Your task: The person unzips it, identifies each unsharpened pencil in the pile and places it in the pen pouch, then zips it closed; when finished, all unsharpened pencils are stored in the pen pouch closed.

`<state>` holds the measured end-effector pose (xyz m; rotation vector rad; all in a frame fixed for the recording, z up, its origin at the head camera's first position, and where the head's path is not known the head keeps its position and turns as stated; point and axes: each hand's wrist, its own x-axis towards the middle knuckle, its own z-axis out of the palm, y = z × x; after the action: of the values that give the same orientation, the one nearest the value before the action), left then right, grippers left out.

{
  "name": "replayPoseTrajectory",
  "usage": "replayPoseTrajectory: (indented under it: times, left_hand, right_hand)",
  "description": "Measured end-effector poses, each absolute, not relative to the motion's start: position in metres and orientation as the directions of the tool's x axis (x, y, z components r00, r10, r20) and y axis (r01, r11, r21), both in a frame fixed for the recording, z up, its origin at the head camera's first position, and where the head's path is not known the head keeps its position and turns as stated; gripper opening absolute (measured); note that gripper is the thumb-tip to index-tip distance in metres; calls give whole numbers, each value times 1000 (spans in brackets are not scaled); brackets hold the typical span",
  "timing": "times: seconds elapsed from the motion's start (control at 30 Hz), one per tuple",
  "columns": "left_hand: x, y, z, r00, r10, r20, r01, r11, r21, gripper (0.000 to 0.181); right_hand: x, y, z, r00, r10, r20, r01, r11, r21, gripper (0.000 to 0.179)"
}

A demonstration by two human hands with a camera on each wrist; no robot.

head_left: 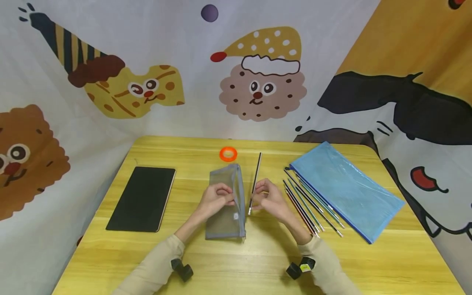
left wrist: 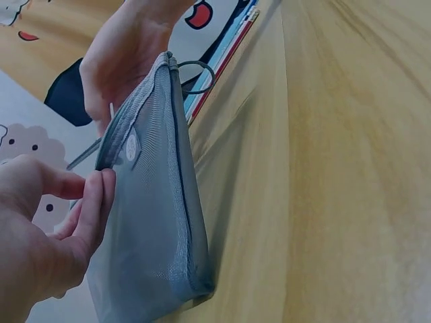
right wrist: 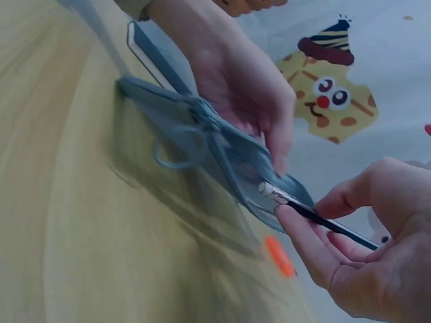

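A grey mesh zipper pouch (head_left: 223,221) stands tilted on the table, its zipper side facing right. My left hand (head_left: 216,198) pinches the edge of its opening between thumb and fingers, and the left wrist view shows the fingertips (left wrist: 101,185) at the zipper edge. Just right of the pouch, my right hand (head_left: 271,200) holds a dark pencil (head_left: 255,180) between thumb and fingers. The pencil's white eraser end (right wrist: 268,190) points at the parted pouch mouth in the right wrist view. A small white label (left wrist: 133,145) sits on the pouch near the zipper.
Several pencils (head_left: 304,205) lie in a bunch right of my right hand, beside a blue zipper folder (head_left: 346,188). A black notebook (head_left: 141,198) lies at the left. Behind the pouch is an orange tape roll (head_left: 221,155). A printed cloth (head_left: 195,82) hangs behind the table.
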<state>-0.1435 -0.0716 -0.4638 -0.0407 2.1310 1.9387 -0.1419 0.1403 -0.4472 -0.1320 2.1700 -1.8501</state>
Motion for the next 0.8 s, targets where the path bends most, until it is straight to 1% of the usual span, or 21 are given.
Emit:
replayPoseTrajectory:
  times: [0.2, 0.33, 0.6, 0.8]
  left_hand:
    - [-144, -72, -465, -968, 152, -199, -187, 88, 978, 16]
    - [-143, -72, -465, -970, 149, -191, -182, 73, 981, 17]
    - [-141, -72, -465, -974, 139, -181, -181, 16, 983, 17]
    - [-141, -73, -468, -974, 151, -167, -166, 16, 986, 16]
  right_hand:
    - [-136, 127, -452, -942, -293, -163, 116, 171, -978, 36]
    - [-131, 122, -453, -934, -321, -153, 93, 195, -976, 35]
    - [-126, 119, -451, -911, -382, -153, 28, 311, -950, 32]
    - [-127, 118, -450, -899, -418, -133, -59, 416, -907, 27]
